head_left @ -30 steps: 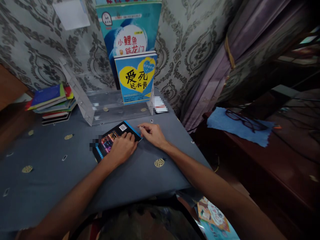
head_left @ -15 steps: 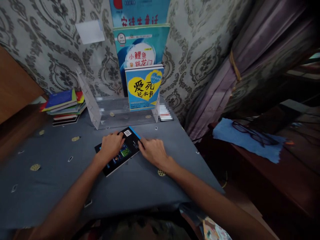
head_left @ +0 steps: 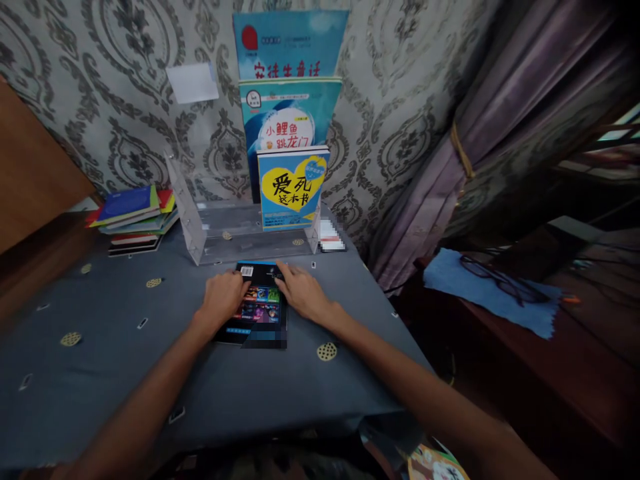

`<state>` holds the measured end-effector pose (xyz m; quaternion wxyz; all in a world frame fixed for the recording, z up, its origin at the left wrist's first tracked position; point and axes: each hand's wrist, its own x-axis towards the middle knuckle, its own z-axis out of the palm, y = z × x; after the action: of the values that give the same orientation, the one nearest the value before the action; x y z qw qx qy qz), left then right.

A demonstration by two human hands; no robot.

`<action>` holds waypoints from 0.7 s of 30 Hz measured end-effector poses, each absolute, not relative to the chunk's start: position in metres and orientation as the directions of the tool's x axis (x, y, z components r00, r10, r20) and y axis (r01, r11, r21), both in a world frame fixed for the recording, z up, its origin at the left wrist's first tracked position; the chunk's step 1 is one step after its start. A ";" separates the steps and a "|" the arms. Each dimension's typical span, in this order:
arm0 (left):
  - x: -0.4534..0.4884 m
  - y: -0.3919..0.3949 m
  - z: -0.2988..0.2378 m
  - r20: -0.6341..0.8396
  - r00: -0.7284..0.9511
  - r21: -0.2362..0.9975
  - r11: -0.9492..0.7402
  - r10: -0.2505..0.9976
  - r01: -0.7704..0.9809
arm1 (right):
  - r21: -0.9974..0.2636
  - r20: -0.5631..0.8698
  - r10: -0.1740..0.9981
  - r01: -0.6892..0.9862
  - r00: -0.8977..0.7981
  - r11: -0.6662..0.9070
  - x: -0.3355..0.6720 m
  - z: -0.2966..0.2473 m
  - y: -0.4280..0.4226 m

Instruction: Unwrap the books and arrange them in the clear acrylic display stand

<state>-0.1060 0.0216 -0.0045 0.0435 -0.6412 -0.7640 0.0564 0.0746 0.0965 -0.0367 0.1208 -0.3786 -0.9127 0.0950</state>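
A black book [head_left: 260, 313] with a barcode, a blue top edge and rows of small colour pictures lies flat on the table. My left hand [head_left: 224, 293] grips its left edge, thumb on the cover. On the opposite edge, near the top right corner, my right hand [head_left: 303, 290] grips the same book. Just beyond them stands a clear acrylic book rack [head_left: 240, 247]. It holds a blue book with a yellow heart [head_left: 291, 190] at its right end. Behind that rise a teal book [head_left: 287, 110] and a taller blue book [head_left: 293, 43].
Several stacked books [head_left: 133, 213] sit at the table's left rear. A blurred-out white item [head_left: 331, 235] lies right of the rack. The grey patterned cloth [head_left: 100, 373] covers the table. To the right, glasses [head_left: 500, 277] rest on a blue cloth [head_left: 443, 270] on a dark red surface.
The black book has turned from a slant to nearly square with the rack. Both hands have stayed on it as it turned. The view has tilted up slightly.
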 end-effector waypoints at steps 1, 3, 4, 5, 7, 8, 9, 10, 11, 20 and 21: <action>-0.105 0.022 -0.006 -0.004 -0.174 -0.131 0.172 0.985 0.976 | -0.278 0.156 0.711 0.660 -0.686 0.698 0.073 -0.038 0.103; -0.104 0.023 -0.008 0.006 -0.172 -0.112 0.172 0.985 0.979 | -0.273 0.182 0.702 0.650 -0.689 0.709 0.070 -0.040 0.114; -0.104 0.023 -0.009 0.014 -0.172 -0.108 0.173 0.985 0.979 | -0.261 0.202 0.697 0.648 -0.688 0.715 0.069 -0.041 0.117; -0.104 0.024 -0.010 0.022 -0.174 -0.106 0.175 0.985 0.979 | -0.248 0.220 0.692 0.646 -0.688 0.722 0.067 -0.043 0.120; -0.105 0.025 -0.011 0.028 -0.179 -0.106 0.181 0.983 0.978 | -0.237 0.248 0.681 0.639 -0.689 0.732 0.065 -0.048 0.123; -0.106 0.025 -0.011 0.027 -0.180 -0.105 0.181 0.983 0.978 | -0.239 0.256 0.676 0.632 -0.691 0.737 0.065 -0.050 0.125; -0.106 0.025 -0.011 0.027 -0.178 -0.103 0.180 0.984 0.978 | -0.246 0.261 0.671 0.625 -0.694 0.741 0.065 -0.053 0.127; -0.106 0.025 -0.011 0.029 -0.177 -0.104 0.179 0.984 0.978 | -0.254 0.266 0.667 0.617 -0.696 0.745 0.065 -0.055 0.129; -0.106 0.024 -0.011 0.035 -0.177 -0.111 0.180 0.984 0.977 | -0.262 0.271 0.665 0.611 -0.696 0.747 0.065 -0.057 0.132; -0.074 0.001 -0.012 0.043 0.341 -0.029 -0.340 0.939 0.940 | -0.373 0.294 0.658 0.551 -0.693 0.747 0.071 -0.068 0.143; -0.071 -0.003 -0.014 0.041 0.403 -0.005 -0.404 0.914 0.915 | -0.375 0.294 0.661 0.553 -0.690 0.744 0.071 -0.068 0.143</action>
<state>-0.0707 -0.0030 -0.0140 0.0134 -0.8376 -0.5459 -0.0160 0.0709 0.1430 -0.0679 0.2091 -0.3334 -0.9102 0.1293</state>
